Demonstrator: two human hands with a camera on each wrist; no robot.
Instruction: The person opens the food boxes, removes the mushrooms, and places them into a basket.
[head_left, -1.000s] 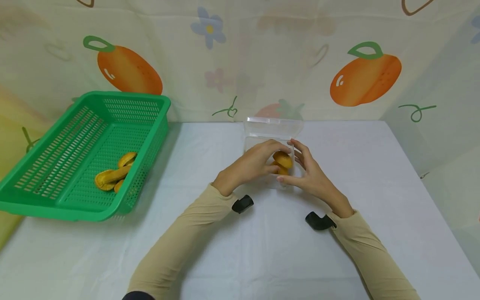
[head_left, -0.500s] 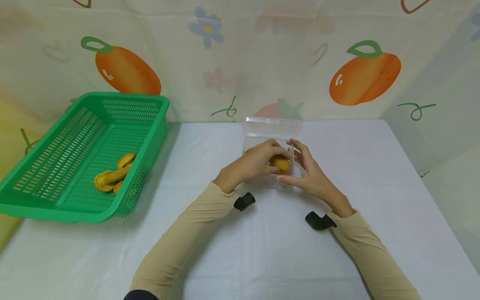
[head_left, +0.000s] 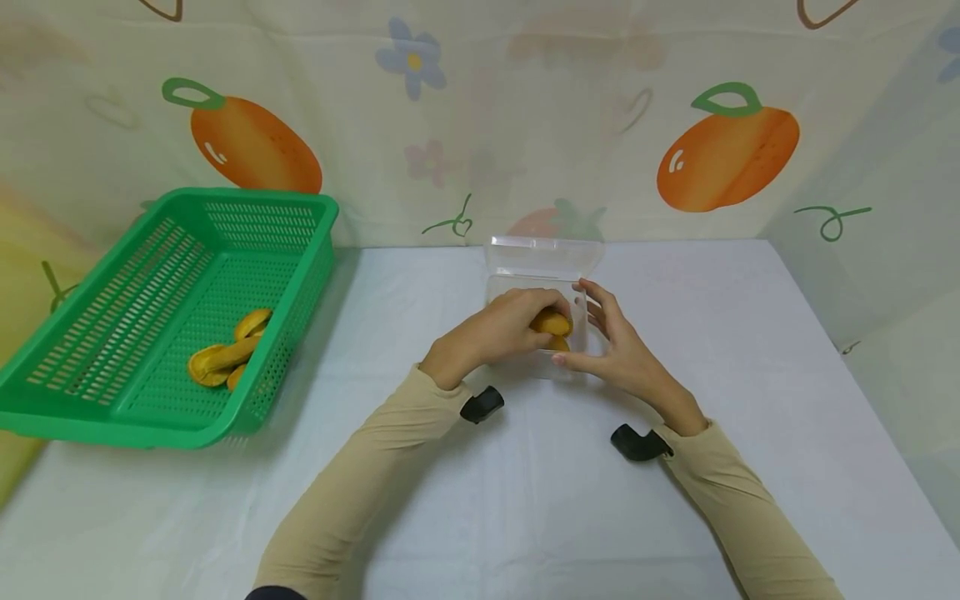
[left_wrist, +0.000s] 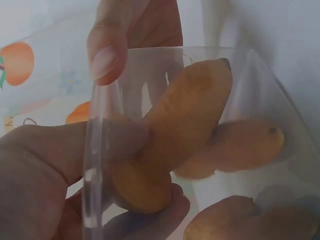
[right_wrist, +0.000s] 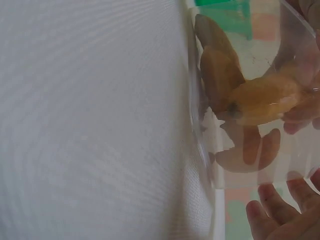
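My left hand point(head_left: 498, 329) reaches into a clear plastic box point(head_left: 542, 283) and pinches a yellow-brown mushroom point(left_wrist: 192, 112) between thumb and fingers. That mushroom is tilted, its dark-tipped stalk pointing up in the left wrist view. Beside and below it in the box, another mushroom point(left_wrist: 250, 150) and further mushroom pieces point(left_wrist: 235, 220) show through the plastic. My right hand point(head_left: 633, 358) grips the box's right end, thumb at the front and fingers at the back. The hinged lid point(head_left: 543, 257) stands raised behind. The left hand hides part of the box's inside.
At the left stands a green slotted basket point(head_left: 300, 275) with several mushrooms point(head_left: 225, 354) near its right side. A white cloth point(head_left: 540, 500) covers the table. Behind it hangs a fruit-patterned curtain point(head_left: 487, 108).
Inside the box, my left hand has shifted the pinched mushroom slightly to the left. The right hand keeps its hold on the box, and the basket stays in place.
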